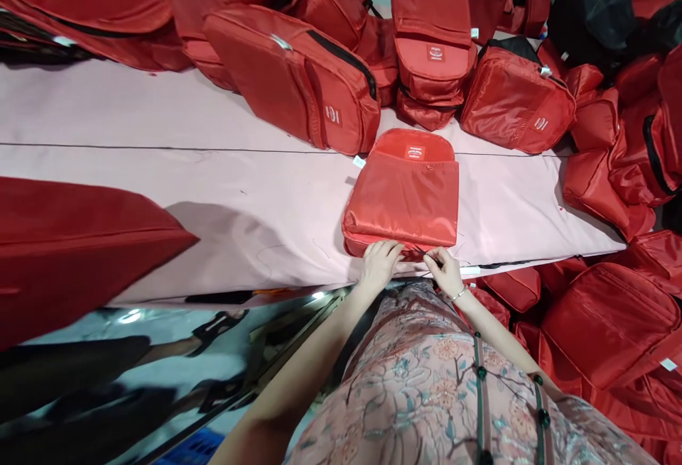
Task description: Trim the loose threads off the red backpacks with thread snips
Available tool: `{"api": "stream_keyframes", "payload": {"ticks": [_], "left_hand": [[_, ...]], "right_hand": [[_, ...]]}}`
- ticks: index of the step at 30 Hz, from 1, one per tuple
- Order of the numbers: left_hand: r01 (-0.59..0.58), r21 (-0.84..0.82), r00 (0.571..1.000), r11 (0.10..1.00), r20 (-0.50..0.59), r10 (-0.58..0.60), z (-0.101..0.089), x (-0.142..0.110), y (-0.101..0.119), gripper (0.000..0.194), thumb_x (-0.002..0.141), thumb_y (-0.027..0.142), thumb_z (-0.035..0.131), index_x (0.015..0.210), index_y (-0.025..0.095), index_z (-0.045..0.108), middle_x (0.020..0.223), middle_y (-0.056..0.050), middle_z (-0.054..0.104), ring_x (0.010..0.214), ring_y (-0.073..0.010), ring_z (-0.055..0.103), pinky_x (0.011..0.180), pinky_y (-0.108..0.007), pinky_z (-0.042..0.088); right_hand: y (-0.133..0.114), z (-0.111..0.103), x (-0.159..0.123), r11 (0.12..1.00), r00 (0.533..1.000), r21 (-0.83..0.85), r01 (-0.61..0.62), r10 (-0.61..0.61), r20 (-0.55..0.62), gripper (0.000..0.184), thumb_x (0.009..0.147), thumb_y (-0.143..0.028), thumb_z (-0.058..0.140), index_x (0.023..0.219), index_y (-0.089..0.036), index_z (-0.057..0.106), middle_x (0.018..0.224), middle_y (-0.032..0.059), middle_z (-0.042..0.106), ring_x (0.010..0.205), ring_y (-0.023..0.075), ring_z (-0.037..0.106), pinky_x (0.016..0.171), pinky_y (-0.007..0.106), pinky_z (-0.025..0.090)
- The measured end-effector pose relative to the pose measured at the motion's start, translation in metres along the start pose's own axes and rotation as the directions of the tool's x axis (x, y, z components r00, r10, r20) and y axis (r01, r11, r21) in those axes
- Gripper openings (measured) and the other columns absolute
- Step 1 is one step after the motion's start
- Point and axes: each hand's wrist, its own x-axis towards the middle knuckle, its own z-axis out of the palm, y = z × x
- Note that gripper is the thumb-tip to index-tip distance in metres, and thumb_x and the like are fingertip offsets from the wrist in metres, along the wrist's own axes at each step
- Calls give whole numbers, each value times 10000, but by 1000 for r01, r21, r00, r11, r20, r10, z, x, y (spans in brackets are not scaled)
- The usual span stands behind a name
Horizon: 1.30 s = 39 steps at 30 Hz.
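Observation:
A flat red bag [403, 192] lies on the pale pink table [239, 202] right in front of me, its logo patch at the far end. My left hand [379, 265] rests with curled fingers on the bag's near edge. My right hand [445, 271] pinches something thin and dark at that same edge, too small to name. Both hands sit close together at the table's front rim.
Several red bags are piled along the back of the table [298, 74] and heaped at the right [612, 138], spilling down past the table's edge [607, 323]. A red bag [69, 252] juts in at the left. Dark bags [591, 3] lie at back right.

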Motion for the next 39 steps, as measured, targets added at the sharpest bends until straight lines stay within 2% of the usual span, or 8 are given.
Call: {"api": "stream_keyframes", "payload": {"ticks": [8, 13, 20, 29, 32, 35, 38, 39], "left_hand": [[-21, 44, 998, 999, -54, 24, 16, 15, 2, 203, 880, 270, 467, 854, 190, 652, 843, -74, 651, 832, -216, 540, 764, -331, 413], [-35, -41, 995, 999, -93, 32, -6, 39, 19, 224, 879, 294, 475, 803, 169, 645, 802, -67, 649, 783, -204, 538, 766, -321, 423], [-57, -102, 992, 993, -118, 45, -39, 81, 30, 231, 877, 264, 464, 808, 164, 660, 816, -64, 660, 792, -204, 549, 776, -326, 428], [-61, -104, 993, 993, -104, 50, -8, 50, 33, 245, 883, 193, 413, 806, 152, 643, 791, -77, 641, 767, -200, 522, 756, -319, 435], [-127, -144, 992, 981, -19, 125, -10, 22, 9, 260, 887, 193, 394, 814, 163, 642, 818, -76, 648, 780, -191, 532, 760, -309, 440], [-157, -153, 971, 976, 155, 181, -33, -20, -42, 241, 841, 158, 413, 831, 194, 651, 841, -56, 663, 789, -187, 555, 737, -305, 442], [-5, -28, 973, 1000, 229, 11, -72, -64, -107, 191, 769, 193, 482, 832, 247, 654, 912, -36, 675, 870, -209, 580, 768, -338, 439], [102, 43, 979, 994, 173, -108, -86, -76, -125, 145, 751, 234, 512, 807, 251, 645, 922, -33, 676, 877, -220, 582, 766, -352, 445]], "right_hand": [[19, -16, -20, 940, 961, 311, -139, 203, -185, 347, 834, -514, 449, 850, -181, 547, 552, -51, 383, 465, 96, 355, 450, 215, 302], [22, -30, -21, 787, 917, 612, -82, 300, -262, 369, 826, -547, 486, 875, -184, 532, 483, -104, 221, 394, 64, 180, 382, 192, 151], [19, -41, -13, 723, 888, 691, 9, 311, -337, 372, 837, -549, 489, 866, -182, 537, 466, -109, 249, 378, 46, 179, 365, 165, 129], [17, -46, 2, 732, 861, 681, 24, 331, -387, 375, 863, -553, 439, 859, -184, 507, 488, -100, 297, 383, 47, 229, 372, 159, 170], [20, -52, 12, 755, 867, 655, 14, 318, -384, 386, 854, -569, 440, 843, -188, 496, 492, -100, 293, 386, 51, 230, 370, 166, 171], [22, -56, 25, 787, 882, 617, -17, 302, -361, 391, 843, -585, 442, 843, -196, 483, 508, -99, 293, 388, 55, 228, 368, 175, 171], [23, -53, 39, 826, 925, 562, -45, 247, -289, 381, 857, -571, 423, 867, -196, 494, 515, -97, 279, 397, 61, 224, 379, 185, 170], [22, -51, 44, 840, 940, 540, -56, 226, -254, 379, 862, -565, 415, 874, -196, 501, 518, -94, 280, 402, 64, 232, 384, 188, 177]]}}
